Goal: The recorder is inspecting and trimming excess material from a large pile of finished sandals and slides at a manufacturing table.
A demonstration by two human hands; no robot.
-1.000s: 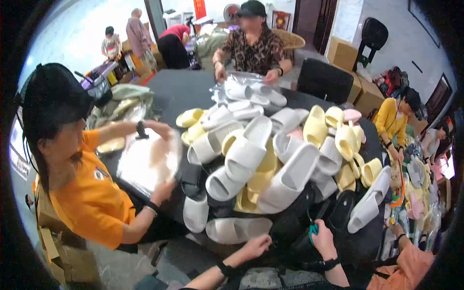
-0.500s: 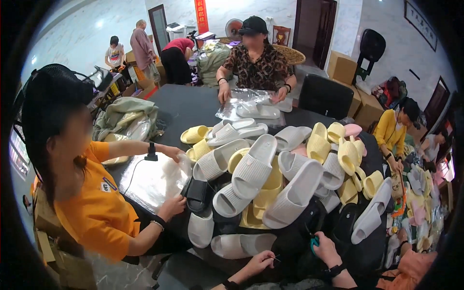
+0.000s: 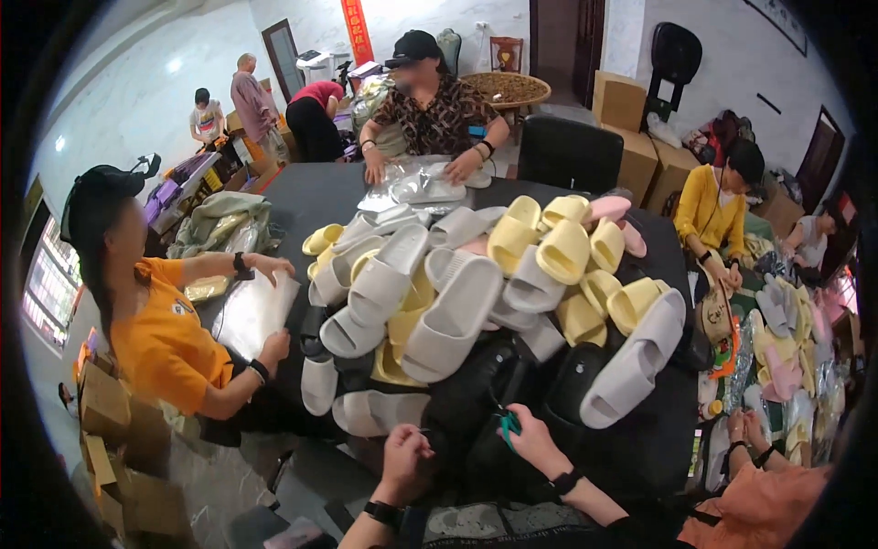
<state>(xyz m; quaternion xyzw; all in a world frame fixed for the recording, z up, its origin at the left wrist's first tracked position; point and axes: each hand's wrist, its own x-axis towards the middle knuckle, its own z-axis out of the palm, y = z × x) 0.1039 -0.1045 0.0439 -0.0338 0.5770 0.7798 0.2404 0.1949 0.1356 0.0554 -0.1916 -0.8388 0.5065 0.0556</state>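
Note:
My right hand (image 3: 538, 441) is closed round the teal handles of a pair of scissors (image 3: 509, 428), whose dark blades point up and away from me. My left hand (image 3: 405, 457) is pinched, its fingertips at a small dark bit too small to make out. Between and beyond both hands lie black slippers (image 3: 574, 377), hard to separate from the dark tabletop. A grey slipper (image 3: 636, 361) leans to the right of my right hand. Another grey slipper (image 3: 380, 412) lies on its side just beyond my left hand.
A heap of grey, yellow and pink slippers (image 3: 455, 316) covers the middle of the black table (image 3: 329, 188). A person in orange (image 3: 178, 334) handles clear bags (image 3: 256, 311) at left; another across the table handles packed slippers (image 3: 421, 183). More workers and slippers stand at right.
The whole view has shifted, so the table things sit further left. My left hand has risen and turned with its fingers still pinched. My right hand keeps the scissors.

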